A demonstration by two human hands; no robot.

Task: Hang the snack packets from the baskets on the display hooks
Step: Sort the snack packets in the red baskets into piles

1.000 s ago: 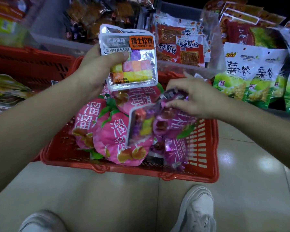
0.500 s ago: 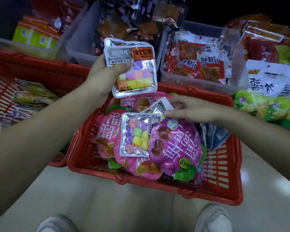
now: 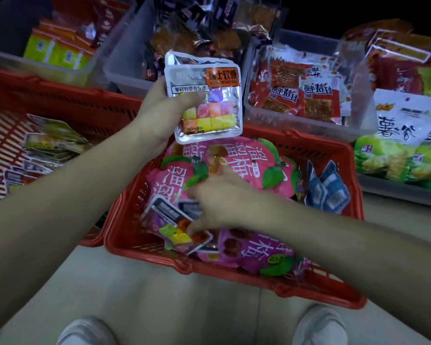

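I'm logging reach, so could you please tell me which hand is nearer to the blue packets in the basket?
Right. The right hand grips a candy packet in the basket, left of the blue packets; the left hand holds another above the far rim.

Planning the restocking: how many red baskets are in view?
2. The centre basket lies between the forearms, holding pink packets; the left basket sits beside it, holding flat packets. Others may be out of frame.

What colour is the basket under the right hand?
Red: the basket is slatted red plastic, clearest in the head view.
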